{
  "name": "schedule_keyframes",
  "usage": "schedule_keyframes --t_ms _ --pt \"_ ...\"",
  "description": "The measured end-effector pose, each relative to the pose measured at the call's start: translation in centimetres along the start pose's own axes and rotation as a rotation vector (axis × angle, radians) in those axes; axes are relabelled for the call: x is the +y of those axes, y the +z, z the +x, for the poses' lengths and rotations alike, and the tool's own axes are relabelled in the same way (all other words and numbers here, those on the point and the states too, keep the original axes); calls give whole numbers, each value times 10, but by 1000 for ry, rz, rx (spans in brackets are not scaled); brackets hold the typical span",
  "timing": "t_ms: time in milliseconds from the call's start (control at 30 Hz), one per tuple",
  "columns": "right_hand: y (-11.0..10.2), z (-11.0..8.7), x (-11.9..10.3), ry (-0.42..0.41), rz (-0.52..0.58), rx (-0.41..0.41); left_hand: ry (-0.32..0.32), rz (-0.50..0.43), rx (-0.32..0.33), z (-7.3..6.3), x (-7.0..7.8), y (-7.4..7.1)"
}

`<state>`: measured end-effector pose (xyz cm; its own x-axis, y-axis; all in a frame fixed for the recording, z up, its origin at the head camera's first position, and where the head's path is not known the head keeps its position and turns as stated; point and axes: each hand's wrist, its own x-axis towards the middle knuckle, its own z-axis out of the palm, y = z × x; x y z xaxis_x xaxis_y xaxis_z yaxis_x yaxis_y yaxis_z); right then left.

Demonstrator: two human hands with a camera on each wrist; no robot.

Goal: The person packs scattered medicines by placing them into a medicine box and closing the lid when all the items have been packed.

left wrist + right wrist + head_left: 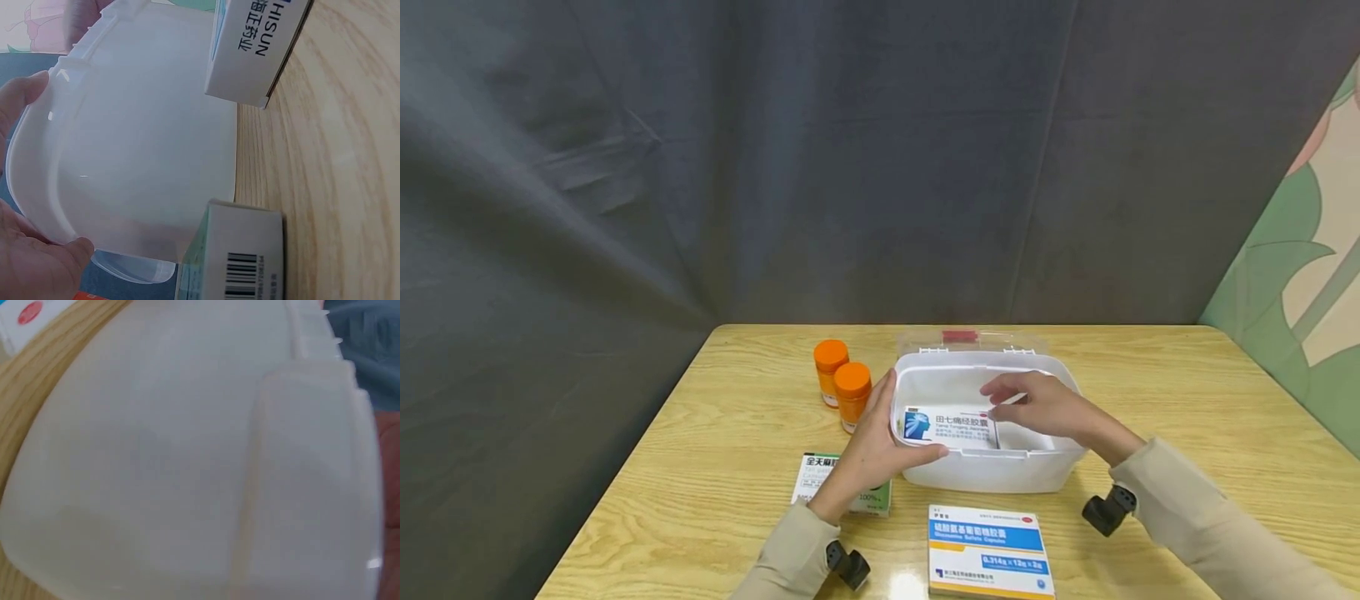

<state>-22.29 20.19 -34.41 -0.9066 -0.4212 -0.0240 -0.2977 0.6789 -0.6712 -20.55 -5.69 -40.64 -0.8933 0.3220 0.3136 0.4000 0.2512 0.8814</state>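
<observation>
A white plastic storage box (992, 472) stands with its clear lid (917, 340) folded back behind it. My left hand (874, 446) grips its left end, thumb along the front rim and fingers at the left side. Inside, a white-and-blue medicine box (958, 427) lies face up toward the left. Over the box's right half, my right hand (1047, 408) reaches in with fingers loosely bent and spread, thumb tip right at the medicine box's right end. In the right wrist view, the storage box's wall (156, 462) hides most of that hand.
Two orange-capped bottles (853, 380) stand left of the storage box. A green-and-white medicine box (872, 500) lies partly behind my left forearm. Nearer the front lies a blue, white and orange medicine box (988, 550). A dark curtain (880, 167) hangs behind the table.
</observation>
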Motion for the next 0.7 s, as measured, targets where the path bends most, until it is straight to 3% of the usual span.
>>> schedule_keyframes --t_ms 167,433,700 --pt "-4 -5 -5 -102 36 87 9 -7 -2 0 -1 1" --pt "-9 -18 -12 -138 105 240 22 -16 -5 0 -1 0" --pt "-9 -26 -7 -244 263 292 8 10 4 -1 -3 -2"
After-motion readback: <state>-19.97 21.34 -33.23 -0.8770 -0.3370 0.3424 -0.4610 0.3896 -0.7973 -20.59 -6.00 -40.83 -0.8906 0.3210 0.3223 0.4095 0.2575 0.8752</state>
